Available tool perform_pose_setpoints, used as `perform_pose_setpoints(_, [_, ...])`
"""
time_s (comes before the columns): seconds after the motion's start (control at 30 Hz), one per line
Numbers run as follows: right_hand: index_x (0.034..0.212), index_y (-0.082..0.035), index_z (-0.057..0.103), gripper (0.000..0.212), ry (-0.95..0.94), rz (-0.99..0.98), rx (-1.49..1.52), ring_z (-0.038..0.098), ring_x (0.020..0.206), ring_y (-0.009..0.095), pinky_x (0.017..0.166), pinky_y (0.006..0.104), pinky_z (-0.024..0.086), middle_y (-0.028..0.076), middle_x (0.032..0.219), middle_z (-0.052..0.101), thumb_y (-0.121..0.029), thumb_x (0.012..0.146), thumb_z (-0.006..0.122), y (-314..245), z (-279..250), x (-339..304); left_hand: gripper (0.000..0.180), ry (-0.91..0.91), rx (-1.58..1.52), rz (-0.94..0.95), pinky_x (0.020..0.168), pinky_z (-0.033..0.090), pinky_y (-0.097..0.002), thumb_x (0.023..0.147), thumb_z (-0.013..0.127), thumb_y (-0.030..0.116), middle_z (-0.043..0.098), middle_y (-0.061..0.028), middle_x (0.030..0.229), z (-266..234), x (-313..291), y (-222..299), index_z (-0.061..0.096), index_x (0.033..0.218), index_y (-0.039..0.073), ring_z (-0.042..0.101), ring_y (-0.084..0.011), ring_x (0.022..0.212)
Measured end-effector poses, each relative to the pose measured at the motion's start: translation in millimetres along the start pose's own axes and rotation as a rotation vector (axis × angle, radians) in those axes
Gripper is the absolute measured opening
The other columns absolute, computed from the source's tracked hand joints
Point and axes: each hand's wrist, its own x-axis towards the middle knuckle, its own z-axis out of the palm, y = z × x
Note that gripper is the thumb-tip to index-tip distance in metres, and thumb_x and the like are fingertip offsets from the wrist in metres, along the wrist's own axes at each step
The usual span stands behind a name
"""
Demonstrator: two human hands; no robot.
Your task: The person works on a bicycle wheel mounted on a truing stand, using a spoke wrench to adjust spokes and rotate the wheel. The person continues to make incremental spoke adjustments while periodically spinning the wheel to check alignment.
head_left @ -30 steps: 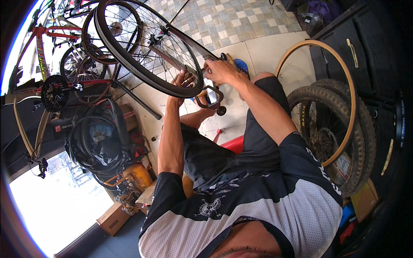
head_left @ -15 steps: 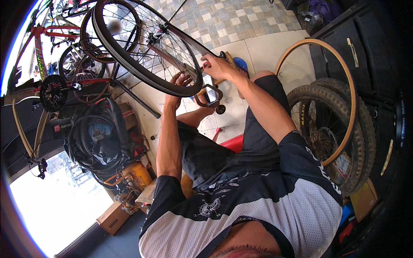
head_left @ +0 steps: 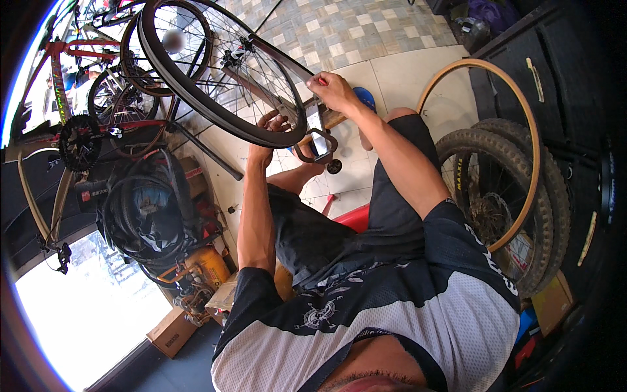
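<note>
A bicycle wheel with a black rim and thin spokes is held tilted in a metal wheel stand in front of me. My left hand reaches up behind the near part of the rim, its curled fingers showing among the spokes; part of the palm is hidden by the rim. Just right of the wheel, beside the stand's long arm, my right hand is closed with a small red tool between its fingers. Most of that tool is covered by the fingers.
Several bicycles, including a red frame, crowd the left. Thick knobby tyres and a tan hoop lean at the right against dark cabinets. A yellow machine and a cardboard box sit lower left.
My right hand has moved a little up and away from the near end of the rim. The left hand stays at the rim, its fingers slightly shifted.
</note>
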Motion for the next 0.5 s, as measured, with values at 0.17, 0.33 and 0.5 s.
perform_pose_setpoints(0.17, [0.101,-0.002,0.069,0.041,0.027,-0.063,-0.076,0.065,0.09,0.023,0.082,0.0341,0.051,0.013,0.093,0.069,-0.038,0.082,0.071,-10.6,1.1,-9.6,0.061,0.012,-0.032,-0.014,0.08,0.059,-0.0338,0.09,0.077,0.02,0.068,-0.0126,0.109,-2.7,12.9,-15.7,0.048,0.138,-0.004,0.069,-0.0221,0.096])
perform_pose_setpoints(0.33, [0.107,-0.001,0.067,0.04,0.024,-0.065,-0.085,0.068,0.097,0.029,0.085,0.036,0.052,0.017,0.1,0.071,-0.033,0.083,0.069,-5.1,6.0,-6.2,0.049,0.107,0.066,-0.042,0.079,0.059,-0.0338,0.092,0.074,0.015,0.068,-0.0117,0.11,-1.7,24.2,-24.1,0.053,0.133,-0.002,0.069,-0.0228,0.096])
perform_pose_setpoints(0.5, [0.114,-0.003,0.07,0.037,-0.078,-0.086,-0.135,0.07,0.098,0.032,0.086,0.0383,0.053,0.021,0.105,0.073,-0.026,0.086,0.065,32.3,14.3,12.5,0.038,0.096,0.061,-0.047,0.076,0.058,-0.0323,0.091,0.076,0.017,0.07,-0.0099,0.1,-5.0,39.0,-30.9,0.062,0.121,-0.002,0.069,-0.0201,0.089])
